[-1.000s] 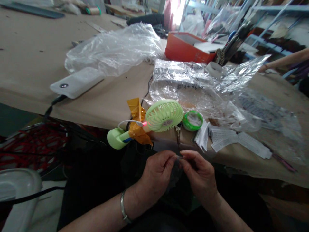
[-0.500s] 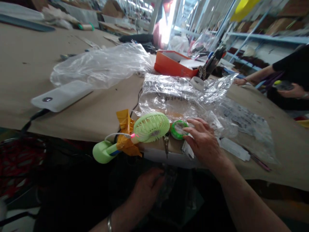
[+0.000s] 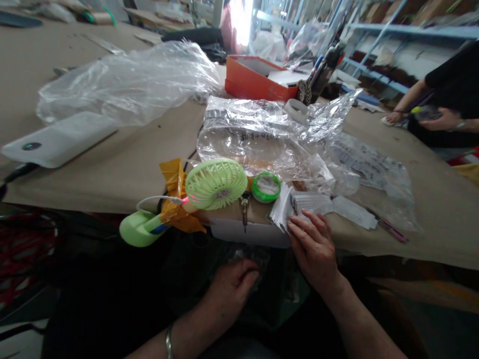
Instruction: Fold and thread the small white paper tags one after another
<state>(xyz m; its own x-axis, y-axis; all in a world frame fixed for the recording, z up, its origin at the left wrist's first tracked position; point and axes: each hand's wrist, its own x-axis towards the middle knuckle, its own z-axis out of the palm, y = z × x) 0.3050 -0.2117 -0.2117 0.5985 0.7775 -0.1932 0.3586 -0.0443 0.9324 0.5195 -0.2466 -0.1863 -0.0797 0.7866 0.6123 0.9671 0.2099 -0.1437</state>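
My left hand [image 3: 235, 280] is low in front of the table edge, thumb and fingers closed on a clear plastic bag [image 3: 262, 260], most of which is lost in the dark. My right hand [image 3: 315, 245] rests at the table's front edge, fingers stretched out and touching a fanned stack of white paper slips [image 3: 282, 208]. More printed slips [image 3: 311, 202] lie just beyond its fingertips. To their left sits a round green tub [image 3: 265, 187] with something whitish inside. A small metal-tipped tool [image 3: 245, 212] lies between this tub and a green fan [image 3: 216, 184].
Brown tape [image 3: 174, 187] surrounds the fan's handle at the edge. Behind lie clear plastic packaging [image 3: 258, 144], a tape roll [image 3: 295, 109] and an orange box [image 3: 258, 80]. A white power strip [image 3: 62, 139] and large plastic bag [image 3: 130, 82] are left; a pen [image 3: 392, 231] and another person's hand [image 3: 445, 119] are right.
My right hand has drawn back from beside the green tub down to the paper slips, uncovering them. My left hand has shifted slightly. The view has tilted down and turned right.
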